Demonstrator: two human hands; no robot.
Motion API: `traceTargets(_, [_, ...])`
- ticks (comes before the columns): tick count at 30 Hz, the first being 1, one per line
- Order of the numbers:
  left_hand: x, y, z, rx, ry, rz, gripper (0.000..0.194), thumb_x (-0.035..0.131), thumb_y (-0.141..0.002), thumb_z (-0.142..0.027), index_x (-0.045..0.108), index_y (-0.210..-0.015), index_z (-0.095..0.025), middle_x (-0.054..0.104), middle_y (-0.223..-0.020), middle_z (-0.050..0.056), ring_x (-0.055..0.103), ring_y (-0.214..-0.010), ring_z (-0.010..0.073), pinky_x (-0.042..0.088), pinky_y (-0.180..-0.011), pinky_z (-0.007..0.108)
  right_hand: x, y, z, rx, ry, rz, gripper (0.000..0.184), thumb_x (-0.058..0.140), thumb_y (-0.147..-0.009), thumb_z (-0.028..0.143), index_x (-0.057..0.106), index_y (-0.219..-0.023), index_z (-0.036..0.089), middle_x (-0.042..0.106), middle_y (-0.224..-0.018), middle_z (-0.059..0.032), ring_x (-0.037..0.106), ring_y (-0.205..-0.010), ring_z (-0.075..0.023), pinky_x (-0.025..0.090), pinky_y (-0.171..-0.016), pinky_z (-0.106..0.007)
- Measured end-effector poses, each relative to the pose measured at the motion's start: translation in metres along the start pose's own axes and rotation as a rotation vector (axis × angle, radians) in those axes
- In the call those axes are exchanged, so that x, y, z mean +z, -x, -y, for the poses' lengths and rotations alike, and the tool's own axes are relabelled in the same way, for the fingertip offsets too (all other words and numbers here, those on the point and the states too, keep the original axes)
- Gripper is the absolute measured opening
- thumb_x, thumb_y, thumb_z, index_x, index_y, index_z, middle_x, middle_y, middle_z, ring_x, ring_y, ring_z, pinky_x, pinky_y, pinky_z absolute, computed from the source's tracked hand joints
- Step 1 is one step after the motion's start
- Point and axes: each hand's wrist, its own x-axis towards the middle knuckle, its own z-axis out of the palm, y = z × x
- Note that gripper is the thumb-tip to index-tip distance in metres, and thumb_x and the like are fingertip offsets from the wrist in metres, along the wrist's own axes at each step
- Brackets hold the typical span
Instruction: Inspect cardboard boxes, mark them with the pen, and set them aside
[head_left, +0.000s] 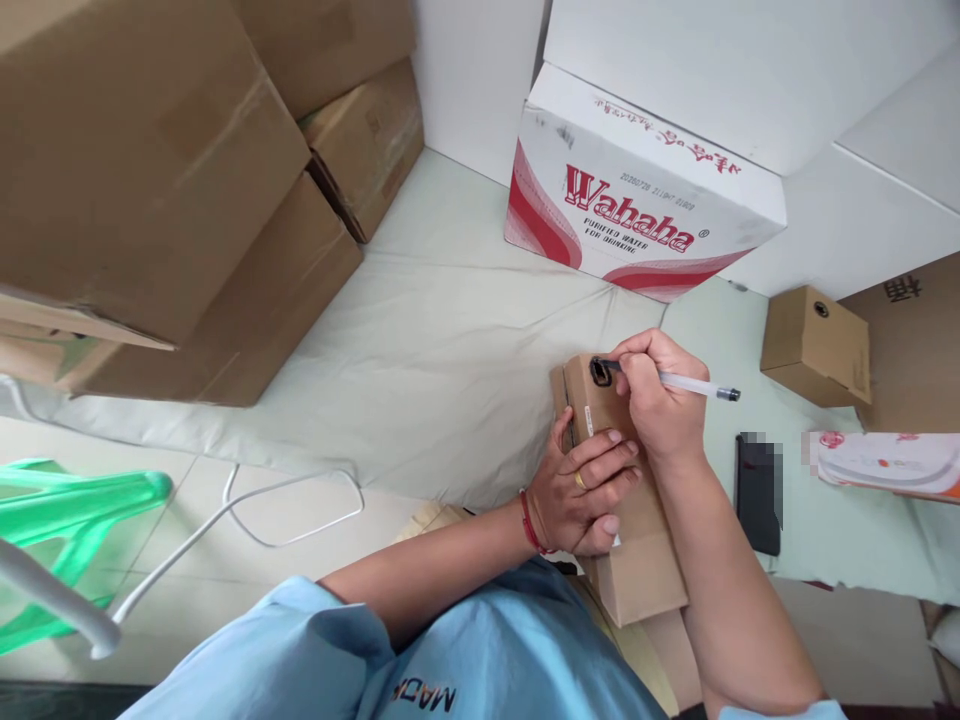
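A long brown cardboard box (645, 570) rests at the table's front edge, close to my body. My left hand (589, 490) lies over its top and side with the fingers spread, pressing on it. In my right hand (664, 395) is a pen (697, 384) with a clear barrel and a dark end, pinched between the fingers. Its tip meets the box near a dark ring-shaped mark (600, 372) at the far end. A small white label (589, 420) shows on the box beside my left fingers.
A white and red water carton (637, 200) stands against the wall. Large brown cartons (150, 180) are stacked on the left. To the right are a small brown box (814, 345), a black phone-like object (757, 495) and a white package (889, 462). A green plastic stool-like object (82, 510) stands lower left.
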Motion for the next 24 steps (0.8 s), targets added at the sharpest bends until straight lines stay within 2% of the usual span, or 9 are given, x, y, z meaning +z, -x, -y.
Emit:
traceTargets(11, [0.0004, -0.0020, -0.0010, -0.007, -0.029, -0.010, 0.051, 0.038, -0.106, -0.046, 0.065, -0.143, -0.022, 0.080, -0.137, 0.013, 0.068, -0.141, 0.0296, 0.013, -0.142, 0.065, -0.0009, -0.0011, -0.0006, 0.019, 0.047, -0.113, 0.020, 0.056, -0.089, 0.022, 0.063, -0.070, 0.023, 0.056, -0.056, 0.0050, 0.048, -0.054, -0.0128, 0.037, -0.056, -0.028])
traceTargets(15, [-0.0002, -0.0041, -0.0014, 0.007, 0.001, -0.025, 0.050, 0.038, -0.108, -0.043, 0.066, -0.142, -0.017, 0.081, -0.135, 0.015, 0.065, -0.143, 0.0291, 0.011, -0.142, 0.064, -0.0018, -0.0006, -0.0014, 0.028, 0.030, -0.129, 0.022, 0.056, -0.087, 0.023, 0.062, -0.067, 0.023, 0.052, -0.053, 0.0050, 0.045, -0.053, -0.0126, 0.034, -0.055, -0.028])
traceTargets(24, [0.0005, -0.0015, -0.0010, 0.006, -0.033, -0.006, 0.053, 0.031, -0.111, -0.043, 0.067, -0.141, -0.018, 0.080, -0.136, 0.014, 0.062, -0.147, 0.0285, 0.012, -0.142, 0.066, -0.0035, 0.0009, 0.0054, 0.000, 0.076, -0.149, 0.022, 0.053, -0.080, 0.025, 0.059, -0.059, 0.023, 0.047, -0.049, 0.0052, 0.040, -0.049, -0.0118, 0.030, -0.051, -0.028])
